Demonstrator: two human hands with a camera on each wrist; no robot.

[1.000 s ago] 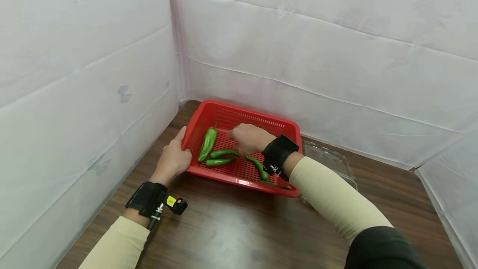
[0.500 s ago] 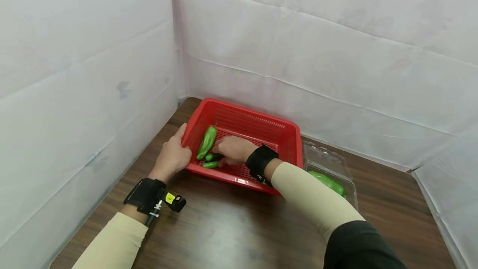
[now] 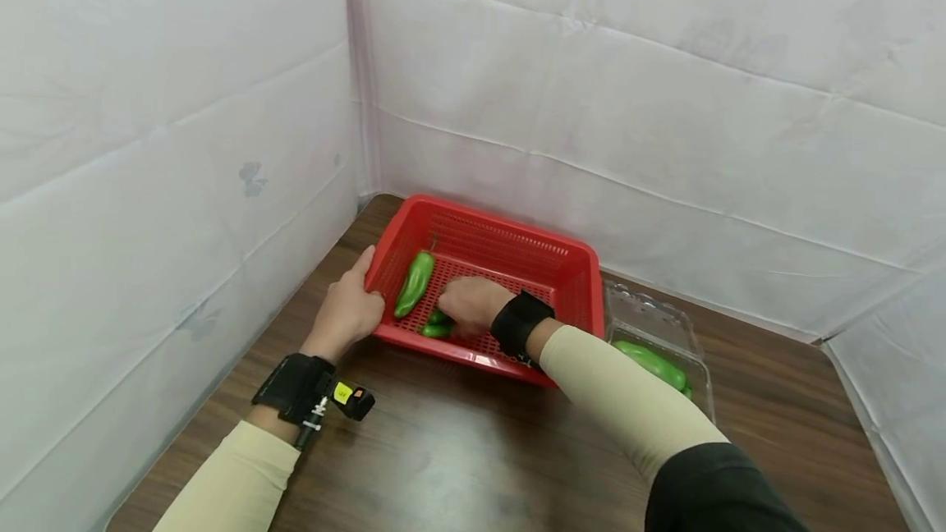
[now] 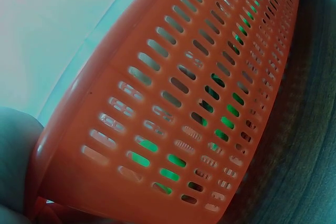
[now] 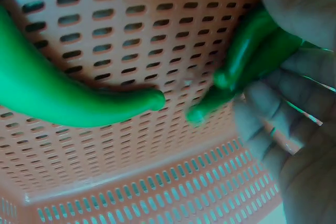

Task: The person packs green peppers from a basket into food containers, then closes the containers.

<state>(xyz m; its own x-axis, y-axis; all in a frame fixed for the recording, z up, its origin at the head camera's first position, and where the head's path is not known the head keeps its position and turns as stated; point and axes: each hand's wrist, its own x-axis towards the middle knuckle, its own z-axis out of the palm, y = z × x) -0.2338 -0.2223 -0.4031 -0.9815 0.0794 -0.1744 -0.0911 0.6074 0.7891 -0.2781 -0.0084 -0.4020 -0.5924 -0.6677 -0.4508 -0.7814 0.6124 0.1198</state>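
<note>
A dark wooden table (image 3: 458, 466) fills a corner walled by white sheeting (image 3: 628, 105). On it sits a red perforated basket (image 3: 517, 246), with a clear plastic clamshell tray (image 3: 650, 320) touching its right side and a green pepper (image 3: 649, 360) lying inside that tray. The left hand (image 3: 346, 312) grips the basket's near left corner, fingers curled over the rim. The right hand (image 3: 471, 304) is down on the basket floor, its fingers (image 5: 294, 9) wrapped round two small green peppers (image 5: 247, 61). One larger green pepper (image 3: 415, 283) lies loose on the basket floor just beside them, apart from both hands
</note>
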